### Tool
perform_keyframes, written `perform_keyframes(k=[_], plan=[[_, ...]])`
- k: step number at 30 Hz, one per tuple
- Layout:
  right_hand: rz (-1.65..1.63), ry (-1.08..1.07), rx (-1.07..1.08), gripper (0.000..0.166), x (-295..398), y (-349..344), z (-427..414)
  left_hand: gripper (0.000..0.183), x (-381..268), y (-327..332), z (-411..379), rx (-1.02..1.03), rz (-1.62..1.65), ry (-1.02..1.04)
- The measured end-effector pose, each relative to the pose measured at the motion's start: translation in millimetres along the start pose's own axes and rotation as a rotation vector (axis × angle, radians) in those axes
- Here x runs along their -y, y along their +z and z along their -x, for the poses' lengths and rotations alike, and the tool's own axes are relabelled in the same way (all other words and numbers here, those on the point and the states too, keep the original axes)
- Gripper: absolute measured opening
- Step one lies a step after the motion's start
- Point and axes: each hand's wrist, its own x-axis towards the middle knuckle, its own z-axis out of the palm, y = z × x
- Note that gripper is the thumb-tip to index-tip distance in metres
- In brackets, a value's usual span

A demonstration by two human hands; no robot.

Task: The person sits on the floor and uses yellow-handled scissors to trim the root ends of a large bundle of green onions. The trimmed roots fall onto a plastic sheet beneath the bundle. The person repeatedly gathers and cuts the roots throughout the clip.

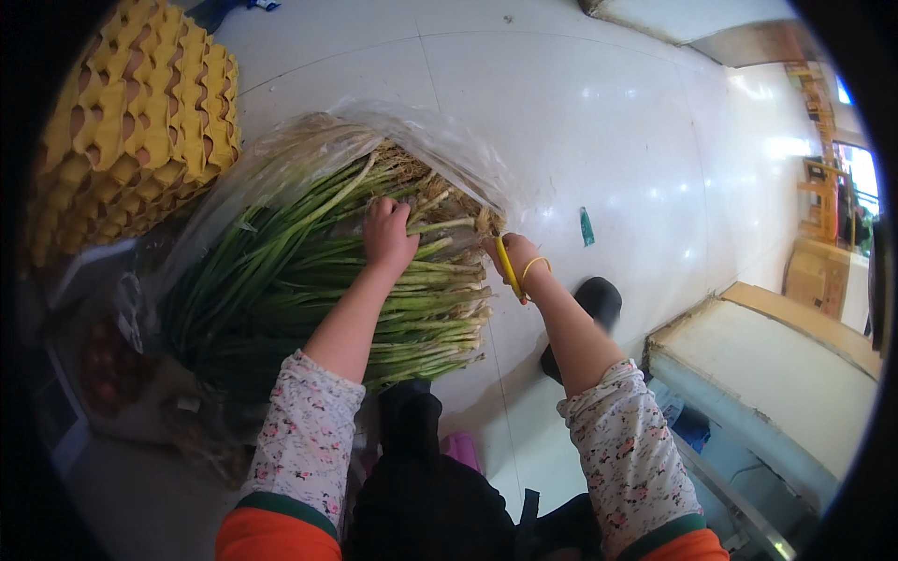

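A large heap of green onions lies on the floor, partly inside a clear plastic bag, roots towards the right. My left hand has its fingers closed around the stalk of a green onion near the upper middle of the heap. At the root end of the heap, my right hand grips a yellow-handled tool, whose working end is hidden or too small to tell. A yellow band circles my right wrist.
Stacked yellow egg trays holding brown eggs stand at the upper left. A green scrap lies on the tiled floor. A white ledge juts in at the lower right. A netted bag of reddish produce sits at the left.
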Motion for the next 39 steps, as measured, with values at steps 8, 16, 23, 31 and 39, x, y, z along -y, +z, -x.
perform_keyframes(k=[8,16,23,31,39], plan=[[-0.186,-0.209,0.006,0.042,-37,11,33,0.041,7,-16,3,0.324,0.394,-0.095],[-0.091,-0.467,-0.031,0.037,-48,23,43,0.037,-6,-13,4,0.37,0.091,-0.093],[-0.301,-0.283,0.033,0.039,-9,24,36,0.03,-15,-15,5,0.381,0.009,-0.113],[-0.291,-0.164,0.064,0.048,-12,28,43,0.028,-17,-20,5,0.378,0.037,-0.113],[-0.226,-0.225,0.25,0.044,-4,-4,48,0.037,-11,-21,5,0.522,0.042,-0.062]])
